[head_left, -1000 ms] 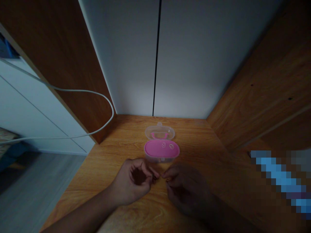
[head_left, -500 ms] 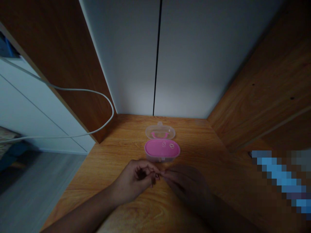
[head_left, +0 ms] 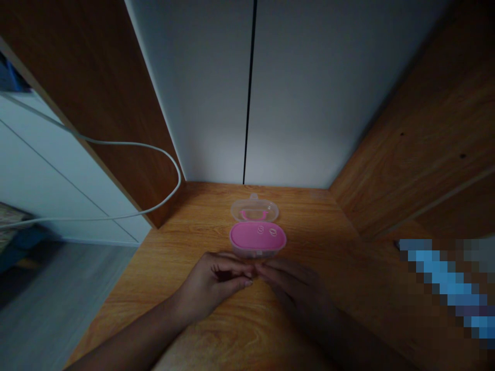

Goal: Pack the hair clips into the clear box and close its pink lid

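Note:
A small clear plastic case point(head_left: 255, 253) stands on the wooden surface with its lid point(head_left: 254, 209) tipped back, away from me. Inside it is a pink tray point(head_left: 247, 238) on which a few small pale rings point(head_left: 273, 232) lie toward the right. Just in front of the case, my left hand point(head_left: 211, 286) is closed in a pinch, thumb near the fingertips. My right hand point(head_left: 297, 288) meets it from the right, fingers pressed together at the tips. Whatever is between the fingertips is too small and dark to make out.
A white cable point(head_left: 170, 154) loops in from the left beside a brown wooden panel point(head_left: 96, 77). White cabinet doors point(head_left: 216, 103) rise behind the case. A wooden side panel point(head_left: 425, 144) bounds the right. At the far right is a blurred-out blue patch point(head_left: 444, 278).
My left fingers have straightened and drawn closer together, narrowing the gap by the thumb. My right fingertips have shifted slightly up. The case and rings have stayed put.

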`<move>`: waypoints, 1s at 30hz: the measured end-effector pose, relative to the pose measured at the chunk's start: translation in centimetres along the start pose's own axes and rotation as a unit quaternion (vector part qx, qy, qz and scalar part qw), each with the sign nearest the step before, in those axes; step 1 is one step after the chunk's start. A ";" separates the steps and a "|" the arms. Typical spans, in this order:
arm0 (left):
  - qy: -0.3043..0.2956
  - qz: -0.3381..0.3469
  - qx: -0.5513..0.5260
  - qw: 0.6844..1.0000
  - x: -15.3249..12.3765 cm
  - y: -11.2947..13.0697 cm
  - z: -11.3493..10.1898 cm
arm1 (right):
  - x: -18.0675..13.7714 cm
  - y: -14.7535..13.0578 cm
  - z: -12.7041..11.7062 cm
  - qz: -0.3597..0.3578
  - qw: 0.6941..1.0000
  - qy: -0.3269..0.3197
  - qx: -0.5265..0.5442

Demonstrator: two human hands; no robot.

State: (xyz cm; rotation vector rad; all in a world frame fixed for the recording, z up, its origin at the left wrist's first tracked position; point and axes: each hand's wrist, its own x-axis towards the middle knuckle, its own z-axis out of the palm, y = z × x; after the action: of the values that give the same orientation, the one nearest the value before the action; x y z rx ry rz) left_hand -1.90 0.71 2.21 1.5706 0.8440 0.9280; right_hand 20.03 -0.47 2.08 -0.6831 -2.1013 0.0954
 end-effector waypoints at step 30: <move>0.053 0.037 0.103 0.993 -0.7 0.2 0.1 | 0.1 -0.1 -0.1 0.036 0.999 0.009 -0.001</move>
State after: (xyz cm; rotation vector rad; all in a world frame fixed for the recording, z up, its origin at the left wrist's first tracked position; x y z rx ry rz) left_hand -2.07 0.04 2.27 1.7517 0.9885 1.0100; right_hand 20.05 -0.47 2.28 -0.7582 -2.0593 0.1268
